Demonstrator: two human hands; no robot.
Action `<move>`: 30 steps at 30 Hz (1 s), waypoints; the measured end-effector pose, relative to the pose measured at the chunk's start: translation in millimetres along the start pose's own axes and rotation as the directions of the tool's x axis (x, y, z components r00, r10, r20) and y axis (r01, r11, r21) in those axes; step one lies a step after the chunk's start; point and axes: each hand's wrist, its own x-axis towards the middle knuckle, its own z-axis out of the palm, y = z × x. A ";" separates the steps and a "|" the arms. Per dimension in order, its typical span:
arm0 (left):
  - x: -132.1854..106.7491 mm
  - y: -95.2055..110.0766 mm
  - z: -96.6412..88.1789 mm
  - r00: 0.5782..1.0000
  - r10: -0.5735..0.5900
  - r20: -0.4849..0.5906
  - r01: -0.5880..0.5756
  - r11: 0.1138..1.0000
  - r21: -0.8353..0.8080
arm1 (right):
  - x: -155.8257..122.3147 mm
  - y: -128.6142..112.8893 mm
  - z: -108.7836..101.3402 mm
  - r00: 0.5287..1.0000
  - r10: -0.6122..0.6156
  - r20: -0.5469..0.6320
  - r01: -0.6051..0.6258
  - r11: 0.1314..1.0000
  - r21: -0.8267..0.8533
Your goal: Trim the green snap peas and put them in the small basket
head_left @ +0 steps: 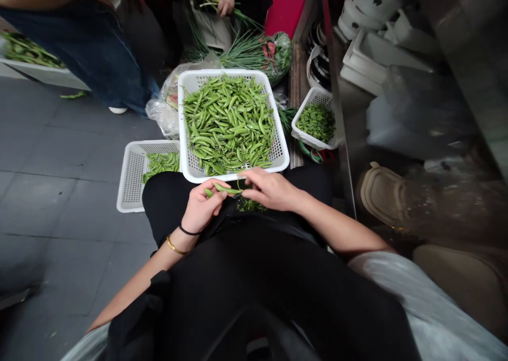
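Three white plastic baskets [222, 72] stand on the floor [59, 138], the largest at 12 o'clock heaped with snap peas [228, 123]. Over a black-clad lap [254, 276], the left hand's [202, 207] fingers curl round one pod [224, 189] while the right hand's [270, 189] fingers pinch its end.

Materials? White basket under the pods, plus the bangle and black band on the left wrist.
White basket: likely moulded plastic, smooth finish, given its uniform perforated grid and rounded rim.
Gold bangle: polished gold-toned metal, shown by its bright highlight; plated or solid unclear.
Black band: matte, perhaps rubber or cord; too thin to tell.
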 end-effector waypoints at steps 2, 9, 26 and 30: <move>-3.3 4.0 -2.4 0.998 0.054 0.037 -0.060 0.980 0.188 | 3.7 -2.8 11.5 0.990 -0.105 0.094 0.106 0.994 -0.013; -3.8 -0.6 8.7 0.929 -0.105 0.355 0.022 0.972 0.232 | 10.8 0.0 44.2 0.958 -0.208 -0.195 0.211 0.977 -0.006; 11.7 -5.3 -0.3 0.726 -0.271 0.632 0.473 0.864 -0.173 | 21.7 0.6 18.8 0.952 -0.194 0.236 0.103 0.932 0.349; 14.0 -11.6 12.2 0.925 -0.208 0.319 0.329 0.858 -0.395 | 22.0 -2.9 39.3 0.984 -0.028 -0.174 0.014 0.997 -0.080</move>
